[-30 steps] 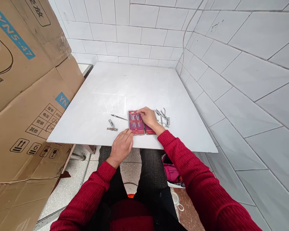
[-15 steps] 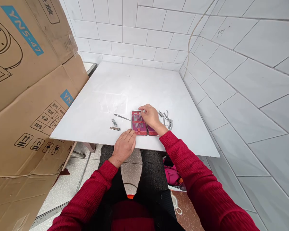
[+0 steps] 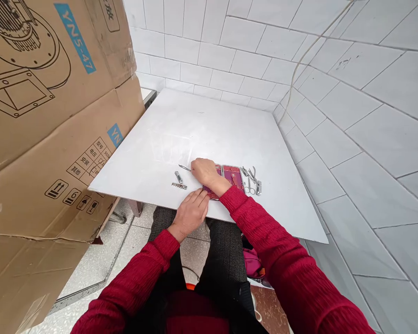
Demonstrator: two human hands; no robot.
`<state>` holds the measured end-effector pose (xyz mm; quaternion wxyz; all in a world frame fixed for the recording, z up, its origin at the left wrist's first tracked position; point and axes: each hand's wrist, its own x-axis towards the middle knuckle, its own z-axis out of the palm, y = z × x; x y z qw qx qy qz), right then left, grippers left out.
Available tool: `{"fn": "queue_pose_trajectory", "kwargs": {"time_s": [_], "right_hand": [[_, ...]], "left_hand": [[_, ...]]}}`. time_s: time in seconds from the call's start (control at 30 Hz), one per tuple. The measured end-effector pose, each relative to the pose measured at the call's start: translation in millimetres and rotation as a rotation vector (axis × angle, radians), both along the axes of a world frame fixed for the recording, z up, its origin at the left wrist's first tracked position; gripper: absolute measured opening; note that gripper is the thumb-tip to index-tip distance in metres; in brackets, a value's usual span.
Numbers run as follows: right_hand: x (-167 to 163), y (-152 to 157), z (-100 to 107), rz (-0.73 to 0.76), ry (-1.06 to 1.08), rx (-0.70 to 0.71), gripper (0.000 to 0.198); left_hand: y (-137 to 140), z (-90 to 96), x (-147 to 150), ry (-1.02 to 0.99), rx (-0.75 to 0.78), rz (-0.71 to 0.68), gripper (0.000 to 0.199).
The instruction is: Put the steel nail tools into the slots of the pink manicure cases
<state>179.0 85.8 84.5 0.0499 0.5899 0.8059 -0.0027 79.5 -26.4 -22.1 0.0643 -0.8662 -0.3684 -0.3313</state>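
An opened red manicure case (image 3: 232, 175) lies near the table's front edge, its left half mostly covered by my right hand and forearm. My left hand (image 3: 191, 208) rests on the case's lower left corner, fingers together on its edge and thumb hidden. Curled over the case's left side, my right hand (image 3: 204, 170) meets the near end of a slim metal nail tool (image 3: 184, 167); its fingertips are hidden. Left of the hands lie a small nail clipper (image 3: 178, 176) and a larger nail clipper (image 3: 179, 186).
Right of the case are small scissors (image 3: 250, 189), metal nippers (image 3: 253, 173) and another clipper (image 3: 258, 188). A large cardboard box (image 3: 66, 139) stands along the left of the white table (image 3: 209, 125). Tiled walls enclose the back and right.
My right hand has moved left, from above the case's tool slots to the slim tool beside the case. My left hand stays on the case corner. The camera view has shifted left.
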Motion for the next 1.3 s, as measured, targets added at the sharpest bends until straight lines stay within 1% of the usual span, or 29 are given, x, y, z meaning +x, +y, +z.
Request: {"fn": "queue_pose_trajectory", "kwargs": {"time_s": [0.1, 0.2, 0.33, 0.4, 0.53, 0.67, 0.77, 0.83, 0.87, 0.93, 1.0, 1.07, 1.1, 1.17, 1.23, 1.3], "right_hand": [[-5, 2, -2, 0.061, -0.064, -0.002, 0.023], [-11, 1, -2, 0.169, -0.120, 0.017, 0.021], [-17, -5, -1, 0.329, -0.235, 0.001, 0.029], [-17, -7, -1, 0.374, -0.280, -0.015, 0.034], [-10, -6, -1, 0.383, -0.295, 0.004, 0.037], [-3, -1, -3, 0.313, -0.220, 0.023, 0.033], [4, 3, -5, 0.203, -0.046, 0.049, 0.025], [13, 6, -8, 0.108, 0.164, 0.061, 0.018], [18, 7, -11, 0.061, 0.305, 0.050, 0.015], [30, 10, -16, -0.043, 0.633, -0.028, 0.012], [43, 10, -23, -0.147, 0.947, -0.146, 0.011], [56, 8, -30, -0.228, 1.182, -0.248, 0.006], [62, 6, -32, -0.247, 1.270, -0.276, 0.005], [73, 3, -36, -0.256, 1.403, -0.284, 0.020], [84, 0, -38, -0.247, 1.482, -0.259, 0.045], [93, -2, -39, -0.240, 1.509, -0.231, 0.068]], "left_hand": [[0, -0.9, 0, -0.012, -0.028, -0.003, 0.035], [-1, -1.1, 0, -0.021, -0.046, -0.011, 0.036], [-1, -0.8, -1, -0.015, -0.028, -0.003, 0.034], [-2, -0.8, -1, -0.022, -0.021, -0.002, 0.033], [-2, -1.7, -1, -0.040, -0.045, -0.011, 0.036], [-3, -1.8, -1, -0.032, -0.054, -0.005, 0.038], [-3, -0.6, -1, -0.030, -0.045, 0.004, 0.037], [-3, 0.4, -1, -0.030, -0.036, 0.002, 0.035], [-3, 0.9, -2, -0.027, -0.031, -0.003, 0.034], [-3, 1.8, -2, -0.022, -0.017, -0.007, 0.034], [-2, 2.6, -2, -0.022, -0.002, -0.006, 0.033], [-1, 3.4, -3, -0.024, 0.003, -0.009, 0.032], [0, 3.8, -3, -0.022, 0.001, -0.013, 0.032], [0, 4.6, -3, -0.015, -0.006, -0.021, 0.031], [1, 5.1, -3, -0.007, 0.002, -0.020, 0.031], [1, 5.3, -2, 0.000, 0.025, -0.013, 0.030]]}}
